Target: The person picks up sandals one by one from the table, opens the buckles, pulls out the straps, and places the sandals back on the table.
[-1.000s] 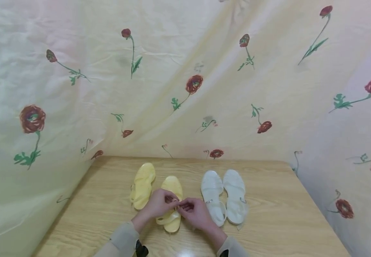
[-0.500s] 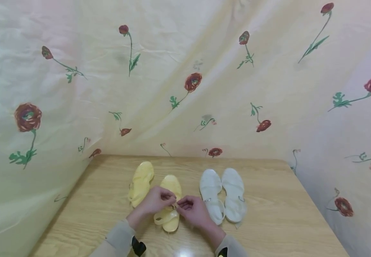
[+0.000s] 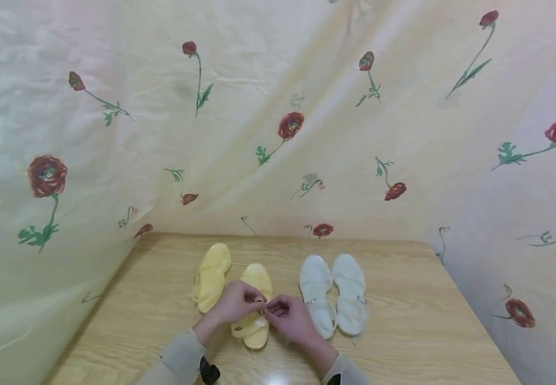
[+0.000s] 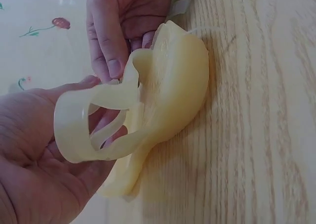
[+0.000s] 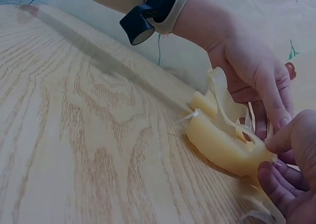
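A yellow jelly sandal (image 3: 257, 341) lies sole down on the table, its heel toward me and its ankle strap (image 4: 71, 122) standing up in a loop. My left hand (image 3: 233, 305) reaches over it from the left, thumb and fingers pinching the strap near the buckle. From the right, my right hand (image 3: 291, 320) pinches the strap's end, its fingertips meeting the left ones. In the right wrist view the right hand (image 5: 298, 159) is at the sandal's side, and the left hand (image 5: 254, 73) is behind the strap. Fingers partly hide the buckle.
Another yellow sandal (image 3: 214, 270) lies to the left. Two white sandals (image 3: 315, 275) lie side by side to the right. The wooden table (image 3: 403, 310) ends at a flower-printed cloth (image 3: 239, 133) hanging behind and on both sides. A thin clear tag (image 5: 188, 117) sticks out from the sandal's heel.
Both hands stay at the strap with only small finger shifts. The head view dips and returns slightly; the sandals keep their places.
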`<state>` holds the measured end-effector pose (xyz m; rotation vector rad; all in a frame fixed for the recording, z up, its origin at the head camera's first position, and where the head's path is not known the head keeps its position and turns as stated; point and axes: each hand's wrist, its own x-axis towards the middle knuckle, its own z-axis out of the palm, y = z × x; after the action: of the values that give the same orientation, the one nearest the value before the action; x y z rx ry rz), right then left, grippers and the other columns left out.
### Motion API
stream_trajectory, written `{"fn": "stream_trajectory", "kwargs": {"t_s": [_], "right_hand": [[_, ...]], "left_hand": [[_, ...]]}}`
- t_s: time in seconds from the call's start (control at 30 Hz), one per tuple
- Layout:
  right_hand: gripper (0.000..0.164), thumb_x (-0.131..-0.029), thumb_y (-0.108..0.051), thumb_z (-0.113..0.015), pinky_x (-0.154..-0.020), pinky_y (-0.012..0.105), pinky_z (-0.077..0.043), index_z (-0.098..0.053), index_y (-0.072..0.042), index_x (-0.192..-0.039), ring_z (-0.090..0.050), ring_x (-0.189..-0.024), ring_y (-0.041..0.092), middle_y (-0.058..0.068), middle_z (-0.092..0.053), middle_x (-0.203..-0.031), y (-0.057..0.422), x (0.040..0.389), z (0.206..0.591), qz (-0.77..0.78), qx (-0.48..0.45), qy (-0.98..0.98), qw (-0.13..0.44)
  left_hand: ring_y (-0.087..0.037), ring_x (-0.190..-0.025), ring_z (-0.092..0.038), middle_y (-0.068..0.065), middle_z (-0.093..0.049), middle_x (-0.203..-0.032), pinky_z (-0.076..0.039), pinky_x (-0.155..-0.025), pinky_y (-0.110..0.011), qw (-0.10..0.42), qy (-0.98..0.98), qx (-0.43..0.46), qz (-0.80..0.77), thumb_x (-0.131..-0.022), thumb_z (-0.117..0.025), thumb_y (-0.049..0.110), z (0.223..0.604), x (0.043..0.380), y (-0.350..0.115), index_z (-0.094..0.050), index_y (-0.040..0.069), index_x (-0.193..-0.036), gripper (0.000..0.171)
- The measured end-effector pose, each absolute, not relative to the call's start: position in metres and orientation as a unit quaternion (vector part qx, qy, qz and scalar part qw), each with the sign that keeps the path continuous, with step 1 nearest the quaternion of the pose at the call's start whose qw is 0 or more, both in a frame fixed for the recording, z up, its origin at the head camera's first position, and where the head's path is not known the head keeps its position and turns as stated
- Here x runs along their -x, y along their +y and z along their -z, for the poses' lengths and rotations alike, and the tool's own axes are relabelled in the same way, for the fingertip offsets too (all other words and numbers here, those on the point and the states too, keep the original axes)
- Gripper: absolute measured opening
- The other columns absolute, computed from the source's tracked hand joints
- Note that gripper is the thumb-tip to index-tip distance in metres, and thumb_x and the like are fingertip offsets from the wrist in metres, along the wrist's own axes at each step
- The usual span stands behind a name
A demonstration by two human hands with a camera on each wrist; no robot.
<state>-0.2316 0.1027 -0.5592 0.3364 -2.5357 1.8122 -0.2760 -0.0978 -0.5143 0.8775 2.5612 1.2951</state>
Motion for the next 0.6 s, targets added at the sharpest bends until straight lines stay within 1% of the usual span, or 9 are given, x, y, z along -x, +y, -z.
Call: {"fn": "stream_trajectory", "kwargs": {"t_s": [0.17,0.33,0.4,0.5,0.57,0.6], "right_hand": [[0.01,-0.092,-0.006,-0.08,-0.072,0.018,-0.058,-0.074,0.0,-0.099,-0.071,-0.08,0.009,0.011,-0.077,-0.092,0.104,0.231,0.558,-0.57,-0.106,-0.815,0.001],[0.012,-0.09,-0.003,-0.079,-0.074,0.019,-0.06,-0.072,0.002,-0.099,-0.07,-0.08,0.008,0.013,-0.076,-0.091,0.102,0.231,0.558,-0.577,-0.106,-0.81,0.009],[0.011,-0.09,-0.003,-0.078,-0.073,0.019,-0.06,-0.071,0.001,-0.098,-0.069,-0.079,0.007,0.012,-0.076,-0.09,0.101,0.23,0.557,-0.569,-0.107,-0.815,0.015],[0.007,-0.092,-0.006,-0.077,-0.07,0.018,-0.059,-0.071,-0.004,-0.097,-0.067,-0.076,0.002,0.006,-0.074,-0.087,0.098,0.228,0.553,-0.528,-0.119,-0.84,0.029],[0.005,-0.094,-0.008,-0.076,-0.067,0.018,-0.058,-0.072,-0.006,-0.095,-0.065,-0.073,0.0,0.003,-0.073,-0.084,0.097,0.227,0.549,-0.496,-0.133,-0.857,0.041],[0.004,-0.094,-0.009,-0.075,-0.066,0.018,-0.058,-0.072,-0.007,-0.095,-0.064,-0.072,-0.001,0.001,-0.073,-0.083,0.096,0.227,0.546,-0.478,-0.139,-0.866,0.047]], "left_hand": [[-0.002,-0.073,-0.065,-0.002,-0.082,-0.086,-0.05,-0.061,-0.017,0.081,0.845,-0.282,-0.448,-0.097,-0.079,0.015,0.518,0.277,-0.098,-0.084,0.008,-0.095,0.008],[-0.001,-0.073,-0.065,-0.004,-0.082,-0.087,-0.05,-0.06,-0.018,0.069,0.839,-0.273,-0.466,-0.097,-0.079,0.017,0.519,0.277,-0.099,-0.084,0.007,-0.098,0.011],[0.0,-0.074,-0.066,-0.004,-0.082,-0.089,-0.053,-0.063,-0.018,0.055,0.839,-0.277,-0.465,-0.097,-0.079,0.018,0.52,0.276,-0.099,-0.084,0.008,-0.098,0.011],[0.001,-0.074,-0.066,-0.005,-0.082,-0.089,-0.056,-0.066,-0.018,0.035,0.838,-0.292,-0.459,-0.095,-0.08,0.015,0.519,0.274,-0.099,-0.084,0.007,-0.096,0.009],[0.001,-0.073,-0.065,-0.004,-0.08,-0.087,-0.056,-0.066,-0.019,0.028,0.841,-0.296,-0.452,-0.094,-0.08,0.012,0.517,0.273,-0.099,-0.083,0.006,-0.094,0.007],[0.001,-0.071,-0.063,-0.004,-0.079,-0.084,-0.055,-0.064,-0.019,0.027,0.844,-0.295,-0.448,-0.093,-0.079,0.009,0.516,0.272,-0.099,-0.082,0.006,-0.093,0.005]]}}
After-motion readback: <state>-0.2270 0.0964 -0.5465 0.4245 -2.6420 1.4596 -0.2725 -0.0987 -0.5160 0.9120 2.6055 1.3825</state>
